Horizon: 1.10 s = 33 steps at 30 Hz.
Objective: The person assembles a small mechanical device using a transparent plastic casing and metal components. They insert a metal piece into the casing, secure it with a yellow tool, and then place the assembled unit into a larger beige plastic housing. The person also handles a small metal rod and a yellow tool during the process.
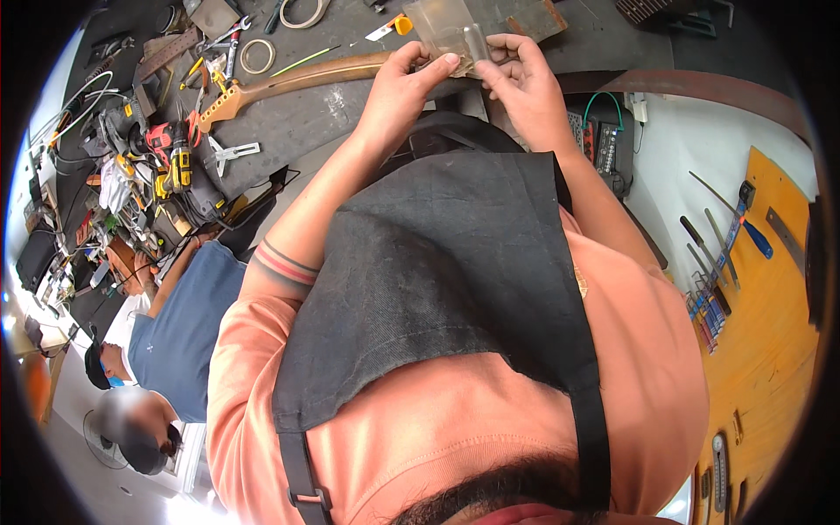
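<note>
Both hands meet over the far edge of the workbench. My left hand [407, 83] is closed, thumb against fingers, on the lower edge of a translucent plastic bag [435, 22]. Close on its right, my right hand [529, 83] pinches the bag's other side, beside a shiny grey rounded strip [475, 42] that may be a fold or a tube. Small yellowish bits [460, 68] show between the fingertips, too small to name. Under my left hand lies a wooden guitar neck [306, 75], its headstock pointing left; the hand hides its right end.
Along the bench [328, 109] lie a yellow utility knife [392, 28], tape rings [257, 56], a caliper [232, 153] and a red drill [166, 144]. Cluttered tools fill the left. Another person in a blue shirt [188, 324] works there. Files hang on a wooden board [761, 315] at right.
</note>
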Available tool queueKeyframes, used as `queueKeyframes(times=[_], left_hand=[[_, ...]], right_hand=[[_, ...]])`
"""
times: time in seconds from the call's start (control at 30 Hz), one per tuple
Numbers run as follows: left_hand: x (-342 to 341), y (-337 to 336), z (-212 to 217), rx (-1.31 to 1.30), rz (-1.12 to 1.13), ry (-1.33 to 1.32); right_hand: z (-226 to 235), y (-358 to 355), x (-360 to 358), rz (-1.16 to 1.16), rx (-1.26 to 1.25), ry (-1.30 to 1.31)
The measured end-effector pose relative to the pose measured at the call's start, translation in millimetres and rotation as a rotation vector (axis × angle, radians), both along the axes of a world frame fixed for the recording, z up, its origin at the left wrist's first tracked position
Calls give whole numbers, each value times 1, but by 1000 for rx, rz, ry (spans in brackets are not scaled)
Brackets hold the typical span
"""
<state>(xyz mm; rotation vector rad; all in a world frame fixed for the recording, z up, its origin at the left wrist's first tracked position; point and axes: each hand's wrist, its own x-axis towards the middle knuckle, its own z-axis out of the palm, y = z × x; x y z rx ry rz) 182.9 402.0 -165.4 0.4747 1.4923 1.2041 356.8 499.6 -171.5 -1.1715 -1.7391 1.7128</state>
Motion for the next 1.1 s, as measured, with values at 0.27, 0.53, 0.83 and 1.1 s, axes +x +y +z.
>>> queueKeyframes(times=[0.27,0.53,0.83,1.1], left_hand=[[-12,-1,10,-88,-120,-28],[-15,-2,14,-114,-186,-39],[-24,-11,-6,-101,-291,-195],[-17,-13,-10,-71,-300,-241]], right_hand=[[17,23,1,89,-170,27],[45,33,-11,226,-172,-214],[14,33,-15,271,46,-257],[0,16,-14,194,442,-27]])
